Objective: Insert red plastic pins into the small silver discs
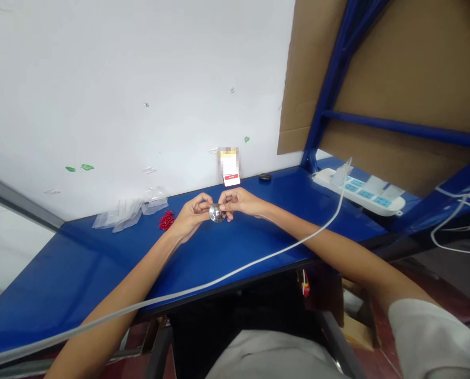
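One shiny, round, silver-coloured disc (pixel 216 213).

A shiny round silver piece (pixel 216 213) faces the viewer, held between left hand (pixel 190 215) and right hand (pixel 238 202).

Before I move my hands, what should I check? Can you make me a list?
1. Right hand pinching the shiny round metal piece: ok.
2. Left hand gripping it too: cannot tell; its fingertips are at the edge.
3. Red pieces gathered together: ok, in a pile beside your left hand.
4. Clear plastic bags away from your fingers: ok, near the wall.
5. White cable out of your view: not ok, it crosses in front of both forearms.
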Tool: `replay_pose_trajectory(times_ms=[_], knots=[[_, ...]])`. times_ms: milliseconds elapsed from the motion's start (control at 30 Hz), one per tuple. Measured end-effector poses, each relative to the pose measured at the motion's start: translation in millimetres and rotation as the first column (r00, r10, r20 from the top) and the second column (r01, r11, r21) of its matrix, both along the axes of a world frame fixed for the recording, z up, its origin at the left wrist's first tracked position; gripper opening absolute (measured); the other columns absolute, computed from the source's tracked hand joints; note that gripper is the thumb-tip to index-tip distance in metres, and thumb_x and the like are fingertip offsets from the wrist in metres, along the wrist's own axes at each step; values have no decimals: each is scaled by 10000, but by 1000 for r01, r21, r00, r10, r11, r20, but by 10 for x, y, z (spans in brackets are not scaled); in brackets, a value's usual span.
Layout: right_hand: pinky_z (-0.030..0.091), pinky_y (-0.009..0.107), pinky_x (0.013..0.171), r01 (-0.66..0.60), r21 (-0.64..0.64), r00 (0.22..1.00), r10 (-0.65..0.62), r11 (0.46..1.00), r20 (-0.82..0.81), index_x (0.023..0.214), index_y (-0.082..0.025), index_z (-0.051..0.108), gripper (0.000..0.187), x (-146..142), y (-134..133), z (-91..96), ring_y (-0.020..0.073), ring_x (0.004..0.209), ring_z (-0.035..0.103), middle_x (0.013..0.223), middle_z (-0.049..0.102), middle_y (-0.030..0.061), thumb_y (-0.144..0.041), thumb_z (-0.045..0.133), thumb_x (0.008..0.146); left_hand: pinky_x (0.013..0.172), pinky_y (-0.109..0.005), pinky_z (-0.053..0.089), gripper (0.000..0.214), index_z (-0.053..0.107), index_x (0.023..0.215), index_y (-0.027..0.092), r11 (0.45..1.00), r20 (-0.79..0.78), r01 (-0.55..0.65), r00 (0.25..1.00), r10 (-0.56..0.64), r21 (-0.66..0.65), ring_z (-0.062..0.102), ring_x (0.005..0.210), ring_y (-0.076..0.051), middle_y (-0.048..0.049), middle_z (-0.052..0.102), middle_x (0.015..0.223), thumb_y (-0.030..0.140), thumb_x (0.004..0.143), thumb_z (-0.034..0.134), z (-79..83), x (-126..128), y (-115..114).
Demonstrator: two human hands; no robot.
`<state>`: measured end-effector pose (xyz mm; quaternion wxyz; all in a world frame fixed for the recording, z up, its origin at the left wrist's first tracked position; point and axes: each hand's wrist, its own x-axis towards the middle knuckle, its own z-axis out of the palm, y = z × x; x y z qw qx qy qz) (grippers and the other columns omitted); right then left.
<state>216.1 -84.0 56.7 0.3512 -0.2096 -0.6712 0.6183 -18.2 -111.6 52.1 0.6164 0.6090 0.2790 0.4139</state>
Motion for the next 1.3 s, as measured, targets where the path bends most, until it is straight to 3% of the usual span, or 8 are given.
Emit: replay_pose_trajectory(times_ms=[300,467,567,667,800,867,1067,1300], knots=[[575,254,575,94,90,995,-89,991,-55,858,-168,663,476,-74,22,-112,125,535,676,702,749,3,-521,972,777,794,-319,597,411,687,975,172,996,48,-42,998,46,-81,783,818,-211,-69,822,910,331,759,998,-116,38,22],[565,259,575,301,164,954,-297,940,-48,889,-179,672,444,-81,61,-142,147,547,699,692,721,-6,-542,921,827,917,-389,618,318,786,1131,190,980,-55,-187,980,191,63,759,1078,-263,-115,798,1194,418,916,844,-84,-61,129],[549,244,545,438,162,899,-433,884,-64,882,-181,662,436,-94,76,-157,146,548,711,742,733,10,-544,901,838,914,-380,602,268,793,1157,227,811,-118,-392,868,483,435,732,1079,-247,-95,778,1226,430,985,756,-30,-82,133],[563,242,521,423,92,906,-418,901,-71,885,-175,668,473,-107,56,-156,154,553,729,789,749,26,-564,925,802,902,-372,584,241,797,1186,251,571,-222,-227,762,609,789,726,987,-223,-78,784,1164,397,996,772,-26,-51,76],[604,253,514,364,-29,929,-365,931,-64,895,-165,678,532,-114,12,-144,154,526,724,778,759,30,-583,968,741,945,-380,577,163,803,1139,264,381,-226,-68,703,674,922,749,1031,-229,-71,808,1136,357,1064,692,-96,-8,12],[606,248,507,355,-47,932,-357,934,-54,892,-161,679,539,-112,5,-142,151,519,720,769,760,29,-567,989,720,971,-379,569,165,814,1092,269,390,-234,-66,704,670,918,750,1069,-238,-71,815,1141,337,1074,665,-117,-3,0],[588,239,475,361,41,932,-362,931,4,844,-158,674,513,-100,28,-145,135,489,690,754,755,34,-533,1000,717,744,-316,519,94,806,945,249,635,-246,-218,793,558,741,635,762,-200,-62,734,909,342,939,803,-42,33,-65],[606,247,486,360,17,933,-360,933,-7,893,-162,675,515,-90,32,-141,147,512,716,790,763,39,-554,976,753,705,-305,509,218,778,1091,224,646,-207,-246,815,542,723,618,755,-171,-68,715,1019,337,910,826,46,1,-30]])
